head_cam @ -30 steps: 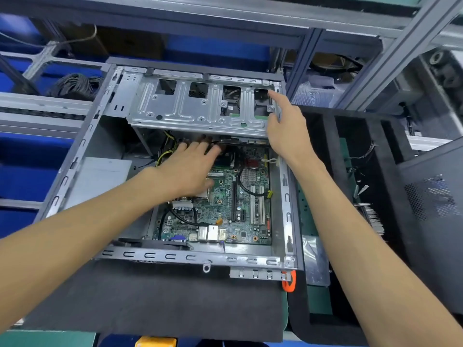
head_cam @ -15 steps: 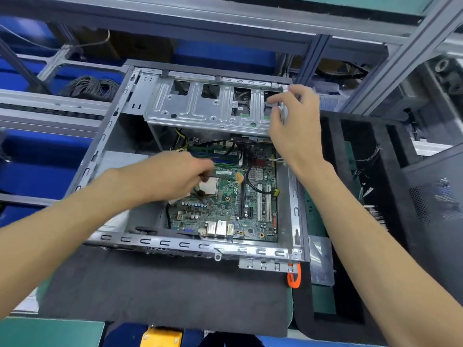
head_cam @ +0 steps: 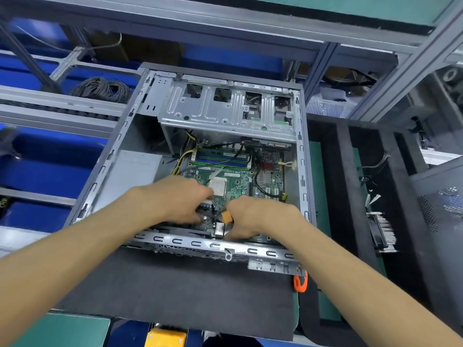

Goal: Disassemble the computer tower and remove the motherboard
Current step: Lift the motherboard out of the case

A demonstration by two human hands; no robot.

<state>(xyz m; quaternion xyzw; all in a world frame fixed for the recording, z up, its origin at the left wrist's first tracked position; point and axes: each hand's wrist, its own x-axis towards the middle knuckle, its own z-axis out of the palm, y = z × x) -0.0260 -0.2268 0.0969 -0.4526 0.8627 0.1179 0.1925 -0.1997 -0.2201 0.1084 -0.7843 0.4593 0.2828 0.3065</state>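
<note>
The open grey computer case (head_cam: pixel 302 171) lies on its side on a black foam mat (head_cam: pixel 175 291). Its green motherboard (head_cam: pixel 235 181) sits on the case floor, with a bare CPU (head_cam: pixel 218 187) and RAM sticks (head_cam: pixel 220 159) showing. My left hand (head_cam: pixel 180 199) reaches in from the left, fingers curled down on the board's near part by a white connector (head_cam: pixel 206 202). My right hand (head_cam: pixel 253 216) curls round the near edge at a silver port block (head_cam: pixel 219 229), beside an orange connector (head_cam: pixel 226 216). The board's near edge is partly hidden by both hands.
A metal drive cage (head_cam: pixel 220 113) overhangs the far end of the board. A grey power supply (head_cam: pixel 135 171) fills the case's left side. An orange tool (head_cam: pixel 300 281) lies at the case's near right corner. A black foam tray (head_cam: pixel 343 196) holding a finned part (head_cam: pixel 383 229) stands on the right.
My right hand left the drive cage corner and came down to the board's near edge. My left hand moved back from the middle of the board toward the near edge.
</note>
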